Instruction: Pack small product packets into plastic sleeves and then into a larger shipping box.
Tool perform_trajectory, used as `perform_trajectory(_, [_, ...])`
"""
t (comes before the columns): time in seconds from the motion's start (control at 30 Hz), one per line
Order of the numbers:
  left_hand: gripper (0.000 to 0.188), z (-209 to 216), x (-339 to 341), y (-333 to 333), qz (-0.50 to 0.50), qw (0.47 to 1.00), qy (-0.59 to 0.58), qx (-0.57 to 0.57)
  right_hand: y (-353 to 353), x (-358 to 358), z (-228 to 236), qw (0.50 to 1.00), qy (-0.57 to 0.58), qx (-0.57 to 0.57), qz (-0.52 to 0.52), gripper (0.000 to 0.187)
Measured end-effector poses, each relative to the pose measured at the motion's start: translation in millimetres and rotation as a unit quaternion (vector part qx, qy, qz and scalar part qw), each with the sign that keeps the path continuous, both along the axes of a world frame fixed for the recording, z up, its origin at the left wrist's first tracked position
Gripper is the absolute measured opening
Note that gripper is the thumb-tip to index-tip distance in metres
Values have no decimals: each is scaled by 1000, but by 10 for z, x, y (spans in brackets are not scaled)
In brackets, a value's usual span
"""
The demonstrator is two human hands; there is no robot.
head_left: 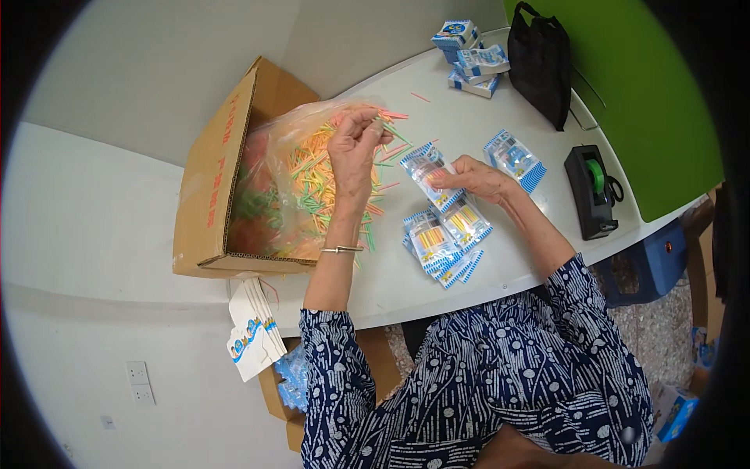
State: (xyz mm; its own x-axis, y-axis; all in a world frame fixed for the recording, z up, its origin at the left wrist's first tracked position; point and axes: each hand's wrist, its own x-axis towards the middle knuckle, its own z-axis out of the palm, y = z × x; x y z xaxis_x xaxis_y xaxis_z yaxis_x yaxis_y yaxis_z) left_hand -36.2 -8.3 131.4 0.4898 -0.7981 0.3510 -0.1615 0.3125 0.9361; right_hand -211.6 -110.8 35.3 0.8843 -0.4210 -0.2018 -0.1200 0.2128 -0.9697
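Observation:
Over a heap of thin coloured sticks (pixel 312 168), my left hand (pixel 357 144) pinches a green stick (pixel 397 133) between thumb and fingertips. The heap is orange, green, yellow and pink, and spills out of a clear plastic bag in a tipped carton. My right hand (pixel 480 180) grips a small clear-and-blue packet (pixel 430 173) with coloured sticks inside. Below that hand lies a pile of similar packets (pixel 437 242), several showing yellow and orange sticks. Another blue-striped packet (pixel 516 159) rests flat to the right of my right hand.
The cardboard carton (pixel 205 176) lies on its side at the left of the white table (pixel 391 293). Small blue-and-white boxes (pixel 473 59) are stacked at the back, beside a black bag (pixel 541 66). At right stands a black tape dispenser (pixel 591 191). Flat white cartons (pixel 256 328) hang below the left edge.

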Motion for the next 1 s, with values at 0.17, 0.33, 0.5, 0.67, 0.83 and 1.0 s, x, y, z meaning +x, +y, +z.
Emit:
perform_trajectory(0.17, [15,-111,-127,87,-19,999,3,42,26,-9,-5,1000,11,-3,-20,58])
perform_trajectory(0.33, [11,-202,-214,167,-53,988,-49,139,52,-35,80,1000,2,18,-6,63])
perform_trajectory(0.5, [14,-365,-185,153,-57,972,-199,115,32,-74,119,999,-11,34,39,56])
perform_trajectory(0.67, [20,-431,-295,114,-71,948,-275,142,88,-70,-50,993,-78,79,48,29])
perform_trajectory(0.83, [36,-458,-425,78,-36,966,-223,129,0,-143,-115,998,-56,19,27,32])
perform_trajectory(1.0, [42,-394,-417,33,-96,969,-177,142,-23,-205,59,990,-80,60,98,27])
